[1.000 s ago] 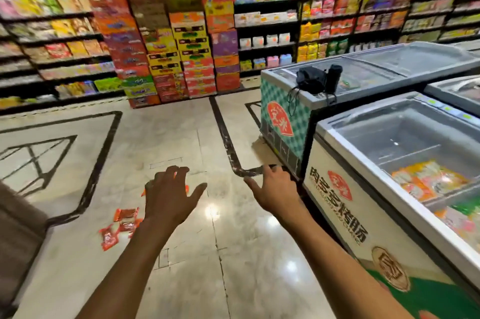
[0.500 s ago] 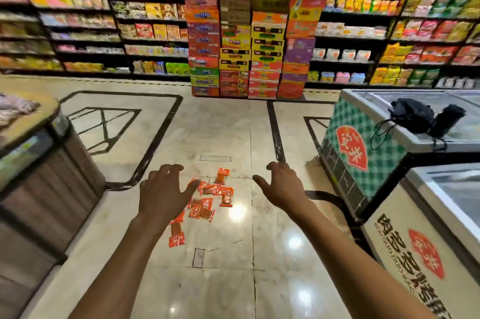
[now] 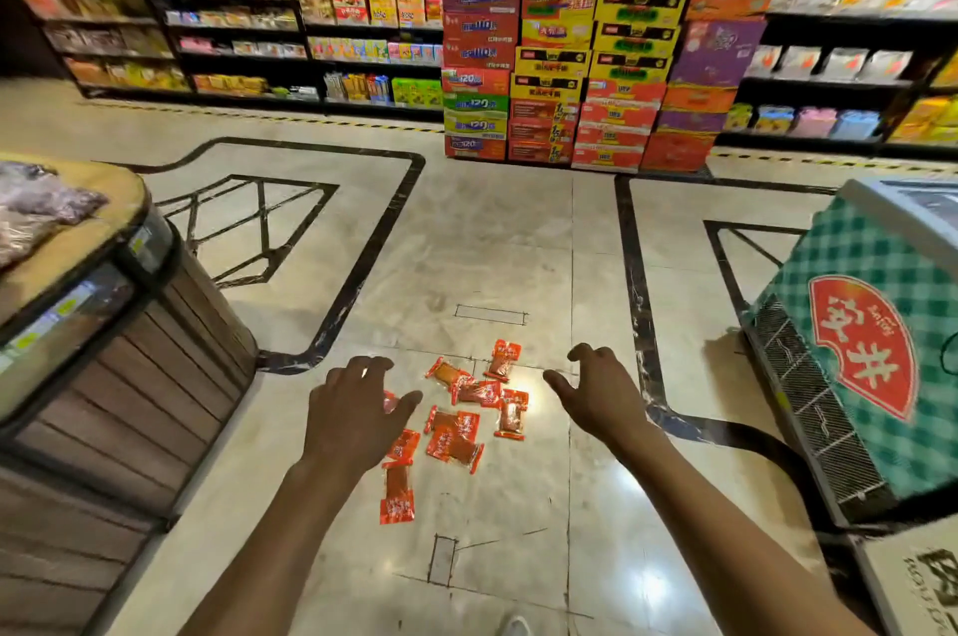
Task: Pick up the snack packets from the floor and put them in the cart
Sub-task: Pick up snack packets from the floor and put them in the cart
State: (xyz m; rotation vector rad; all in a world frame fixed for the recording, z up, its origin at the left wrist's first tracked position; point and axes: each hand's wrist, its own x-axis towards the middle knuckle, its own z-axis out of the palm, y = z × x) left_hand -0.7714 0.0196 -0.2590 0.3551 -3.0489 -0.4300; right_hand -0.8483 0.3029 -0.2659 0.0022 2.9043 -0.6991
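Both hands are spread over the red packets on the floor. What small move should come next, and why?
Probably lower the left hand onto the nearest snack packets and close on one. Both hands are open and empty, the right hand too, and the packets lie loose on the floor between them. No cart is in view yet.

Warm overhead light, fairly bright; glare spots on the glossy floor beside the packets and near right. Far shelves motion-blurred. Wide-angle bends the edges; freezer casts shadow leftward.
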